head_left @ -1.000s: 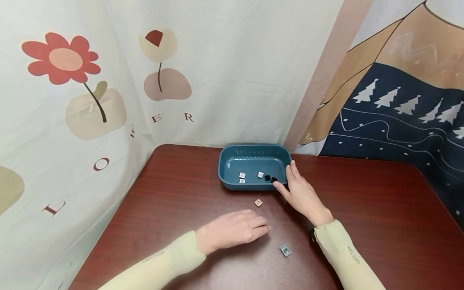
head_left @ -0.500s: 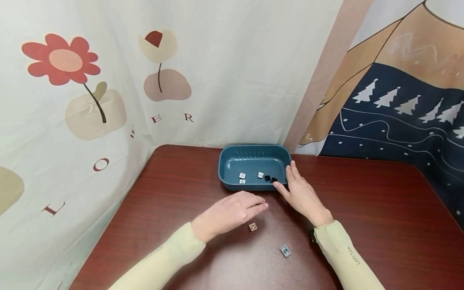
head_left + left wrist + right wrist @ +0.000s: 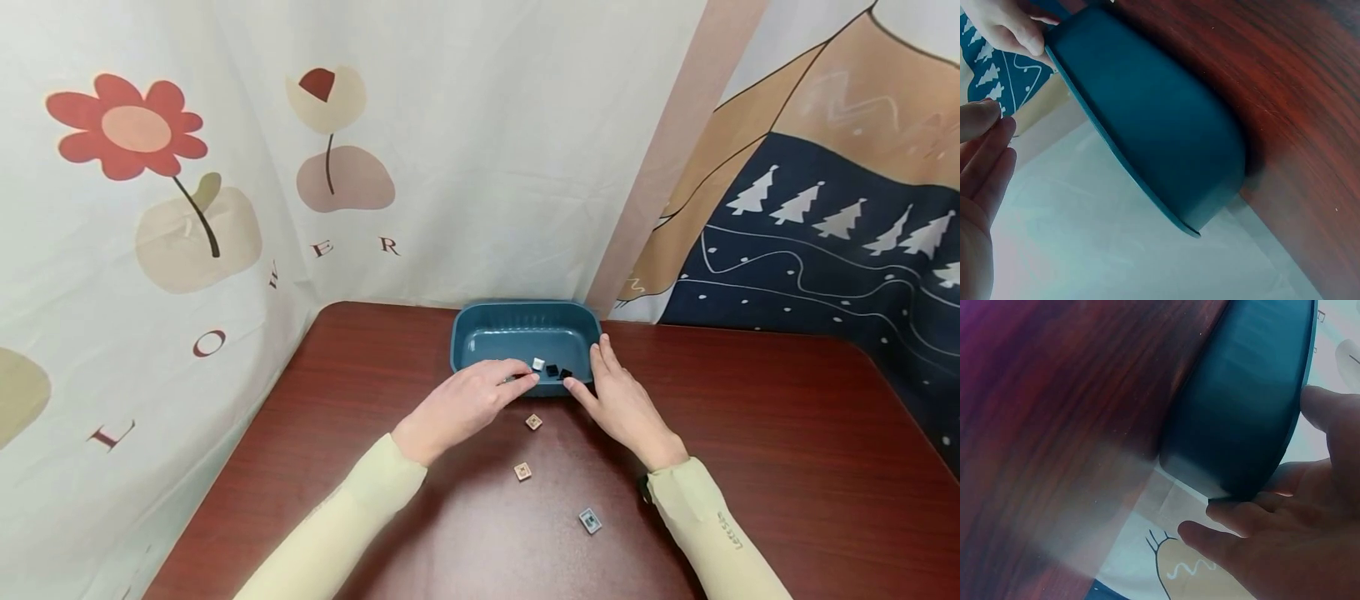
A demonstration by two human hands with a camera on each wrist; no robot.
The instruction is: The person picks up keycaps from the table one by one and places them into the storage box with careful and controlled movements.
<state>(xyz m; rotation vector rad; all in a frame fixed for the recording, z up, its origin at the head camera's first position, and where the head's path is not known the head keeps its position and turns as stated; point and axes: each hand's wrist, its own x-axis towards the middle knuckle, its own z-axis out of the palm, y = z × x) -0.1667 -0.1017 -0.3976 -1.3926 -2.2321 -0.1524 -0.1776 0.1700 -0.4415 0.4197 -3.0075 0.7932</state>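
Observation:
My left hand (image 3: 463, 402) reaches over the front rim of a blue-green plastic tray (image 3: 467, 354), thumb and fingertips close together. Whether they pinch a small piece is too small to tell. At the tray's front right corner, my right hand (image 3: 626, 408) holds the rim, thumb (image 3: 1319, 407) in front and fingers along the side wall. Inside lie a white keycap (image 3: 538, 365) and two black keycaps (image 3: 552, 370); the white ones farther left are mostly hidden by my left hand. Two beige keycaps (image 3: 533, 422) and a grey-blue keycap (image 3: 590, 521) lie on the table.
The dark red wooden table (image 3: 795, 467) extends to both sides. A printed curtain (image 3: 480, 167) hangs behind the tray and along the left, and a navy and tan one (image 3: 817, 217) hangs at the back right.
My left hand has moved from mid-table up and slightly left to the tray's front rim. Both beige keycaps now show, while the left white keycaps are covered. My right hand stays put.

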